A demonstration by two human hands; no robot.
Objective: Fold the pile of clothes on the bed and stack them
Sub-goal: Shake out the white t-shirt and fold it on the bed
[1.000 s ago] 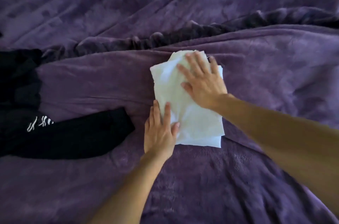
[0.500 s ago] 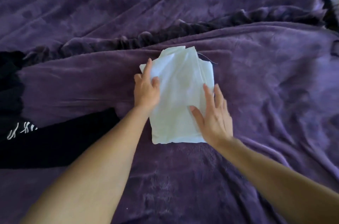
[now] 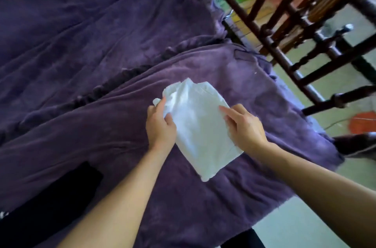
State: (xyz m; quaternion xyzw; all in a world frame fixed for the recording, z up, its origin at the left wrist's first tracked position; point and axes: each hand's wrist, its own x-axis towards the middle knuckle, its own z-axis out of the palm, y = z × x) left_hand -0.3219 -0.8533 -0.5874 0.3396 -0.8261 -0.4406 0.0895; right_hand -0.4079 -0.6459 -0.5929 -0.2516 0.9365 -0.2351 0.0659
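In the head view, the white garment [image 3: 200, 132] is already folded down to a compact oblong packet. It sits on the purple blanket [image 3: 97, 109] that covers the bed, and serves here as the landmark. The left hand [image 3: 160, 125] grips its left edge, with fingers curled round the bunched cloth near the far corner. The right hand [image 3: 245, 128] holds the opposite edge, its forefinger laid out straight on top and the other fingers curled at the border. Whether the packet lies flat or is lifted a little off the blanket cannot be told.

Down and to the left of the white garment, well apart from it, a black garment [image 3: 50, 203] lies spread and unfolded, running out of the picture at the lower left. Up and to the right of the white garment stands the dark wooden bed rail [image 3: 284, 58], with the floor [image 3: 305, 225] beyond it.

As a judgement, one piece looks folded or very nearly so, needing at most a last tidy of its ruffled far end. The black garment is not yet begun. No stack shows anywhere in the picture, so the stacking is left to do, and how many more clothes wait out of view cannot be said.
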